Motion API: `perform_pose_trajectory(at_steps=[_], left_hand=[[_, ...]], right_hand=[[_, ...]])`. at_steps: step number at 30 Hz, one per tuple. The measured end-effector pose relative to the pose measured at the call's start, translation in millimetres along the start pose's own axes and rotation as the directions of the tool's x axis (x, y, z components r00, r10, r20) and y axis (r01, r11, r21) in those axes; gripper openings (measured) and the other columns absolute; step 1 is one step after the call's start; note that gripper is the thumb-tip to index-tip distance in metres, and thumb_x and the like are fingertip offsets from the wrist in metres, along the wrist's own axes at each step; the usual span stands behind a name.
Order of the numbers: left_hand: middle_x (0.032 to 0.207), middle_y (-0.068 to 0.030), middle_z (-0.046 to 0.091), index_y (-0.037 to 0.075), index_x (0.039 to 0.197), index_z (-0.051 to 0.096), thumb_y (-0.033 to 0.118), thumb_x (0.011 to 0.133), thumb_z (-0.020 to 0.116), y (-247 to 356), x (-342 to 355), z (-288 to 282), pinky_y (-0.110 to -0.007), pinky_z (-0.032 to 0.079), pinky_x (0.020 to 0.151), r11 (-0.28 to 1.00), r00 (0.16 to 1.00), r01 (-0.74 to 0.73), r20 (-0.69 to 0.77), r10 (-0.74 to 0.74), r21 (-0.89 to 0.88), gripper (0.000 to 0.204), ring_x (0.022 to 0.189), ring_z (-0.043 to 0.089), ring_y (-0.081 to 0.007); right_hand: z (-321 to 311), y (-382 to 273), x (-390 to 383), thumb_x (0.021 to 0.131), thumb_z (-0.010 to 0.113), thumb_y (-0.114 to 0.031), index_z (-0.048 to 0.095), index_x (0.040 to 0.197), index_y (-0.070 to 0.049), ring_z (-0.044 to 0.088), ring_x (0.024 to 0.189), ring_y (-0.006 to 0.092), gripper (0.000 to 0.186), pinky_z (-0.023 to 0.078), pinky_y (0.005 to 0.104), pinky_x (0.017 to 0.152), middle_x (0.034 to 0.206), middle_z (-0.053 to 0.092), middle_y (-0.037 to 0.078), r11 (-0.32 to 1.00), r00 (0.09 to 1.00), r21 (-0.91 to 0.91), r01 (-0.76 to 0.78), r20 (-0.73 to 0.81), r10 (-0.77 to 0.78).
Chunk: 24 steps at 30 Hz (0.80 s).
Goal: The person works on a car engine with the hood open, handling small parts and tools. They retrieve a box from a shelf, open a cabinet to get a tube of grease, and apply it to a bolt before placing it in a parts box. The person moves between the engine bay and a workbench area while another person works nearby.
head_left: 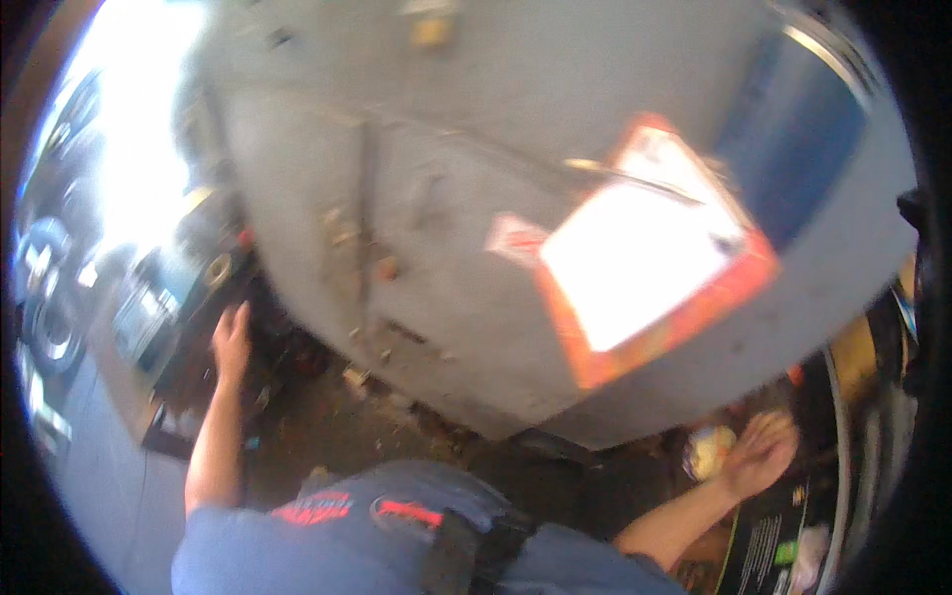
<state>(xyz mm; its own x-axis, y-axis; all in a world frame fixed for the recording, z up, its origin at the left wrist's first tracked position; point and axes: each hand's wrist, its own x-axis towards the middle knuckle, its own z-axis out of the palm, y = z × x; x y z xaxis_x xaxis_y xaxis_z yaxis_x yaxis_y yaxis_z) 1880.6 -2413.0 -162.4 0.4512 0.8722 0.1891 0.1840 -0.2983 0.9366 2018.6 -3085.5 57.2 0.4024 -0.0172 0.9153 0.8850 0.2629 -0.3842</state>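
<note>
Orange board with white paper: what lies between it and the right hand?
In the head view: grey tabletop, its edge, then a dark, blurred strip before the right hand.

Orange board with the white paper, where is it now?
Head view, right of centre: the orange board lies on the grey surface, beside the blue cylinder, above and left of the right hand.
</note>
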Motion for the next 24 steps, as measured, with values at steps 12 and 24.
perform_pose_trajectory(at_steps=[12, 24], left_hand=[[0.113, -0.017, 0.066, 0.003, 0.134, 0.051, 0.039, 0.091, 0.066, 110.5, 110.8, 42.7, -0.036, 0.049, 0.088, 0.962, 0.543, -0.211, 0.798, 0.261, -0.171, 0.058, 0.105, 0.061, -0.0222], [0.114, -0.0171, 0.064, 0.0, 0.139, 0.041, 0.037, 0.088, 0.07, 91.1, 100.8, 77.4, -0.036, 0.047, 0.093, 0.906, 0.422, -0.054, 0.813, 0.402, -0.42, 0.069, 0.107, 0.06, -0.023]], right_hand=[[393.9, 87.6, -184.2, 0.085, 0.072, -0.018, 0.061, 0.122, -0.008, 0.063, 0.084, 0.0174, 0.04, 0.052, 0.0337, 0.077, 0.103, 0.067, 0.011, 0.436, 0.31, -0.542, -0.718, 0.311, 0.898], [488.2, 104.1, -256.3, 0.09, 0.069, -0.026, 0.057, 0.127, -0.003, 0.066, 0.093, 0.0199, 0.045, 0.052, 0.0362, 0.084, 0.115, 0.066, 0.014, 0.204, 0.209, -0.648, -0.734, 0.071, 0.975]])
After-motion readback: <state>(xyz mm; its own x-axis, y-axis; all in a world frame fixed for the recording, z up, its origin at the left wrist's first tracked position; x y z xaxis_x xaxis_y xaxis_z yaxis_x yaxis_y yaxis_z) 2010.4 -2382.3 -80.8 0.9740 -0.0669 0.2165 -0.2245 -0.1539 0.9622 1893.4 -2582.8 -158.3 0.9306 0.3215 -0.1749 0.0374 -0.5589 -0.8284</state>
